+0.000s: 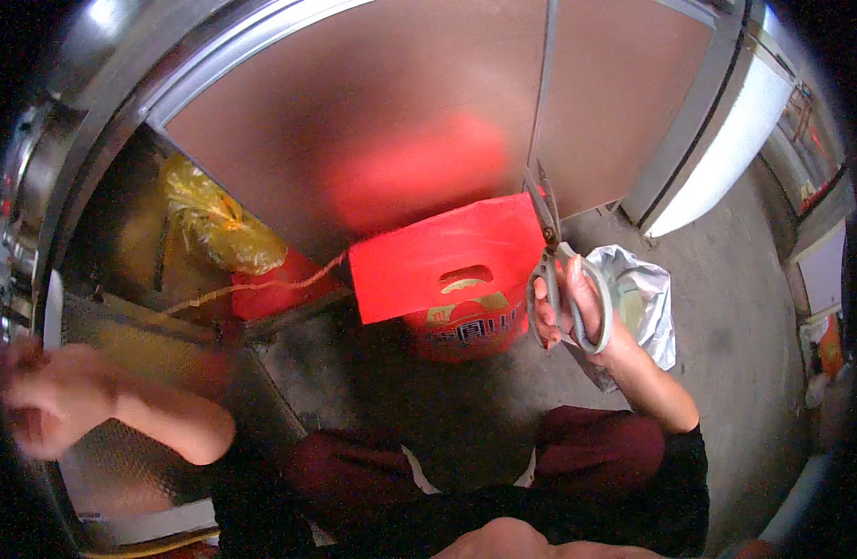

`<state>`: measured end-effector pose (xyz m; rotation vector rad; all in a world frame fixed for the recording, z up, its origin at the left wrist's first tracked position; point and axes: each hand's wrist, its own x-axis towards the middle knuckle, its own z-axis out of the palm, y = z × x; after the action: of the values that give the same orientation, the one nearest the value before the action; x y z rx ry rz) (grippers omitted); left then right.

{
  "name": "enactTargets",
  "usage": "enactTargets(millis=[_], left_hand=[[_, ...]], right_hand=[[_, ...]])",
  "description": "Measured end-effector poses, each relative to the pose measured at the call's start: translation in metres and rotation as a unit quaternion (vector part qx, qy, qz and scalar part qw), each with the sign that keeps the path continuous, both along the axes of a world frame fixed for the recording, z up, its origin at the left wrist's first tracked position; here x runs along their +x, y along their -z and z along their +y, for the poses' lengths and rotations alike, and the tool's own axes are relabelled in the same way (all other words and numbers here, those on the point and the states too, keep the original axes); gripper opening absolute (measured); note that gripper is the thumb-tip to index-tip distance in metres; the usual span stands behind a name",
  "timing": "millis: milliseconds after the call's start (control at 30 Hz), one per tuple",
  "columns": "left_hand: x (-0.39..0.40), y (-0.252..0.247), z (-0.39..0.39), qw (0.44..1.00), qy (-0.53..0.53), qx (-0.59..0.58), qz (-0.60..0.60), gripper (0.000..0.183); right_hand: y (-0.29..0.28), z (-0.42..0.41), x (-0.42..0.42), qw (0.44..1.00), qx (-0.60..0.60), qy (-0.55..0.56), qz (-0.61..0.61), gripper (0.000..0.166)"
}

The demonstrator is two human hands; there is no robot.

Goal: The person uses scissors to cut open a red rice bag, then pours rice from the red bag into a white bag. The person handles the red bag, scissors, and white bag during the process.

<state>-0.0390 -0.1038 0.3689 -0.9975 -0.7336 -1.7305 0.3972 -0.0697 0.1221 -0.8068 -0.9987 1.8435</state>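
Observation:
My right hand (564, 307) grips a pair of scissors (571, 279) with grey handles, blades pointing up and slightly parted, beside the right end of a red printed box (442, 258) with a handle slot. The box stands on the floor against a metal cabinet. My left hand (51, 402) is blurred at the far left, away from the box, fingers curled; whether it holds anything is unclear. A twisted tan cord (274, 284) runs leftward from behind the box's left edge. Behind my right hand lies a white plastic bag (652, 300) on the floor.
A brownish metal cabinet front (400, 84) rises beyond the box. At the left, a yellow plastic bag (225, 223) lies near another red item (260, 293). A white panel (729, 140) stands at the right. My knees in dark red trousers are close to the box.

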Motion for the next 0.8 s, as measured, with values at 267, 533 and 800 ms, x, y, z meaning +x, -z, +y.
enactTargets(millis=[267,533,800], left_hand=[[0.076,0.145,0.082,0.618,0.172,-0.724,0.251,0.022],[0.173,0.187,0.046,0.426,0.553,-0.654,0.292,0.010],[0.217,0.196,0.050,0.513,0.568,-0.531,0.363,0.018]], right_hand=[[-0.013,-0.012,-0.004,0.999,0.005,0.005,-0.051,0.067],[-0.010,-0.016,0.003,0.983,0.123,0.021,-0.136,0.058],[0.004,-0.024,-0.012,0.991,0.090,-0.099,0.027,0.076]])
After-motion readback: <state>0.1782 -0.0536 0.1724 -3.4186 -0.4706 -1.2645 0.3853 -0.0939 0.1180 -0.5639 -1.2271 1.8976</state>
